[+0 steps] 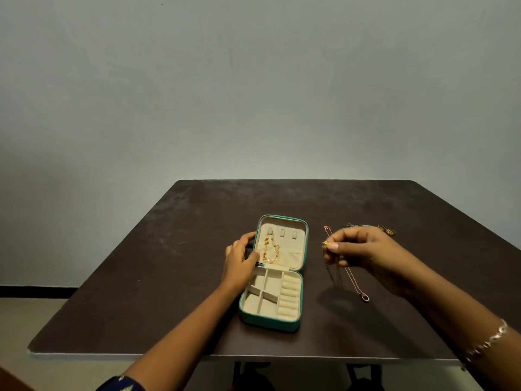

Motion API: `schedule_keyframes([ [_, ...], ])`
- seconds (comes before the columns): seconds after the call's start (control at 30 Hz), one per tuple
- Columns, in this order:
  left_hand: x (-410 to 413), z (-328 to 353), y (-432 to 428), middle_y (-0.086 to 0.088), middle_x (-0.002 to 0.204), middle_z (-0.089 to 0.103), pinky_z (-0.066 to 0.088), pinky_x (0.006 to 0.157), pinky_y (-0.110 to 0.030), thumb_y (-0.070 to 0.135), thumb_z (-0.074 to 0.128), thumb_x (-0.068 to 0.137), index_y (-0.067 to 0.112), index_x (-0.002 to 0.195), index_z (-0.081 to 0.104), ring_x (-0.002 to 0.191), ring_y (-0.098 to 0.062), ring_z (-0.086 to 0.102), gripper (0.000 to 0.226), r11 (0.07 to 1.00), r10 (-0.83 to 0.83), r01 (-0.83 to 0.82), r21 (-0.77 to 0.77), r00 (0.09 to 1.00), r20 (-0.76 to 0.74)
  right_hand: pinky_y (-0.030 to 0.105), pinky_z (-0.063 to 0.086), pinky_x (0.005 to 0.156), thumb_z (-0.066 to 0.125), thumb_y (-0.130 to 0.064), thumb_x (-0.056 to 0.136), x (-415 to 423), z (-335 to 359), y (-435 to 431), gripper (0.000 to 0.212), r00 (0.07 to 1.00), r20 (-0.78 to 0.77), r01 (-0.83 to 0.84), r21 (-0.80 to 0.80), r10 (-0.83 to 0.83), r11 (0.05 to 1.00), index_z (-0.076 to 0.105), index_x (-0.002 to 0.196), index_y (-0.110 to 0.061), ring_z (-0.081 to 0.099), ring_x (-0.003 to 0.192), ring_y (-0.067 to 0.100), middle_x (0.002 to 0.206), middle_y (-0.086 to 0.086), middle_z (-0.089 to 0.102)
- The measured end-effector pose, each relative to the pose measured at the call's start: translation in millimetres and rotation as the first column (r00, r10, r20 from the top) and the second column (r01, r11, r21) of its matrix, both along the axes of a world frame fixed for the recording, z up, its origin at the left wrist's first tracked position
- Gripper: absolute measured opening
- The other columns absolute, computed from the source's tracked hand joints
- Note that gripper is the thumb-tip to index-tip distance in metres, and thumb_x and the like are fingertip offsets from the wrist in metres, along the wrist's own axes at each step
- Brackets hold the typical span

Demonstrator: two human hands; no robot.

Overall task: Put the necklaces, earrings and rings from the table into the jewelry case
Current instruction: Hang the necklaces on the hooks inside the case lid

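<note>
Now the right hand (363, 251) pinches a thin chain necklace (355, 286) hanging lengthwise toward her, while the left hand (239, 259) rests, fingers loosely curled, on the open teal jewelry case (272, 323) with its beige velvety lining.

Too small and dim to sort into pieces: the little heap of gold and dark jewelry (379, 229) at the far right of the dark brown table (169, 249), partly hidden behind the right hand (361, 249). Unclear how many thin gold chains (353, 280) hang from its pinched fingertips (334, 246); upper lengths lost behind the fingers. Hidden under the left hand (239, 261): the left edge of the open teal zip jewelry case (270, 323). Cut off by the right edge: the forearm past a silver bracelet (487, 342). Cut off at the bottom: a blue patterned sleeve (124, 384).
</note>
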State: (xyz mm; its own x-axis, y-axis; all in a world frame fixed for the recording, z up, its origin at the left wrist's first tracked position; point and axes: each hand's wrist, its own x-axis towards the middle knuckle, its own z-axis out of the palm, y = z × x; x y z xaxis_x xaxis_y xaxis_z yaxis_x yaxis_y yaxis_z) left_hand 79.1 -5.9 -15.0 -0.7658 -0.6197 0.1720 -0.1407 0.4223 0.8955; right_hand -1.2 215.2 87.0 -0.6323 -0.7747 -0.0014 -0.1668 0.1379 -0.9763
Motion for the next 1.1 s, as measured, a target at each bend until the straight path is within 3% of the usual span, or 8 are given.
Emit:
schedule_keyframes([
  [0.17, 2, 2, 4, -0.001, 0.114, 0.056, 0.053, 0.079, -0.023, -0.001, 0.045, 0.091, 0.02, 0.122, 0.044, 0.102, -0.012, 0.056, 0.038, 0.993, -0.051, 0.07, 0.094, 0.98, -0.192, 0.021, 0.043, 0.063, 0.062, -0.009, 0.082, -3, 20, -33, 0.007, 0.989, -0.12, -0.085, 0.005, 0.085, 0.996, 0.067, 0.083, -0.004, 0.058, 0.069, 0.013, 0.073, 0.008, 0.066],
  [0.27, 1, -1, 3, -0.004, 0.114, 0.059, 0.053, 0.085, -0.034, 0.002, 0.044, 0.093, 0.019, 0.123, 0.046, 0.103, -0.017, 0.059, 0.035, 0.994, -0.018, 0.043, 0.101, 0.971, -0.237, 0.02, 0.042, 0.061, 0.061, -0.009, 0.084, -3, 27, -53, 0.007, 0.979, -0.174, -0.106, 0.013, 0.107, 0.994, 0.066, 0.081, -0.005, 0.056, 0.069, 0.013, 0.073, 0.009, 0.065],
  [0.57, -1, -6, -1, -0.003, 0.103, 0.065, 0.052, 0.074, -0.027, 0.014, 0.043, 0.096, 0.015, 0.117, 0.053, 0.091, -0.014, 0.063, 0.024, 0.995, 0.005, 0.016, 0.097, 0.976, -0.216, 0.015, 0.046, 0.06, 0.061, -0.007, 0.085, -14, 19, -93, 0.007, 0.948, -0.291, -0.102, 0.102, 0.127, 0.99, 0.066, 0.081, -0.005, 0.058, 0.067, 0.011, 0.072, 0.005, 0.065],
  [0.73, -2, -9, -3, 0.002, 0.096, 0.064, 0.049, 0.064, -0.014, 0.016, 0.042, 0.096, 0.016, 0.116, 0.054, 0.081, -0.006, 0.062, 0.022, 0.996, 0.013, 0.005, 0.085, 0.977, -0.214, 0.02, 0.049, 0.069, 0.061, -0.009, 0.085, -20, 7, -107, 0.008, 0.93, -0.352, -0.059, 0.141, 0.106, 0.988, 0.066, 0.079, -0.01, 0.06, 0.071, 0.011, 0.073, 0.003, 0.065],
  [0.83, -2, -8, -3, 0.002, 0.095, 0.065, 0.05, 0.065, -0.018, 0.016, 0.042, 0.097, 0.017, 0.115, 0.054, 0.081, -0.007, 0.062, 0.022, 0.997, 0.016, 0.0, 0.075, 0.977, -0.21, 0.022, 0.049, 0.073, 0.062, -0.014, 0.085, -24, 0, -113, 0.006, 0.893, -0.438, -0.019, 0.196, 0.105, 0.98, 0.067, 0.081, -0.014, 0.061, 0.076, 0.009, 0.077, -0.001, 0.066],
  [0.93, -2, -7, -3, 0.004, 0.093, 0.064, 0.052, 0.07, -0.027, 0.016, 0.042, 0.097, 0.018, 0.113, 0.054, 0.083, -0.01, 0.063, 0.021, 0.997, 0.012, 0.003, 0.072, 0.977, -0.212, 0.019, 0.044, 0.068, 0.061, -0.018, 0.087, -25, -5, -118, 0.01, 0.748, -0.658, 0.09, 0.222, 0.081, 0.971, 0.068, 0.091, -0.012, 0.059, 0.083, 0.01, 0.088, 0.002, 0.068],
  [1.03, -3, -9, -3, 0.003, 0.093, 0.065, 0.053, 0.073, -0.033, 0.016, 0.043, 0.096, 0.021, 0.11, 0.055, 0.085, -0.014, 0.064, 0.019, 0.997, 0.019, -0.003, 0.077, 0.977, -0.211, 0.027, 0.043, 0.077, 0.057, -0.02, 0.089, -28, -14, -121, 0.017, 0.486, -0.871, 0.207, 0.195, 0.072, 0.959, 0.067, 0.101, -0.012, 0.058, 0.094, 0.017, 0.1, 0.003, 0.067],
  [1.1, -4, -11, -4, 0.001, 0.094, 0.067, 0.054, 0.074, -0.035, 0.015, 0.043, 0.096, 0.021, 0.109, 0.055, 0.086, -0.015, 0.065, 0.019, 0.997, 0.028, -0.01, 0.083, 0.975, -0.219, 0.032, 0.043, 0.074, 0.059, -0.016, 0.087, -30, -24, -123, 0.016, 0.309, -0.949, 0.219, 0.132, 0.06, 0.967, 0.068, 0.099, -0.012, 0.057, 0.092, 0.023, 0.096, 0.005, 0.066],
])
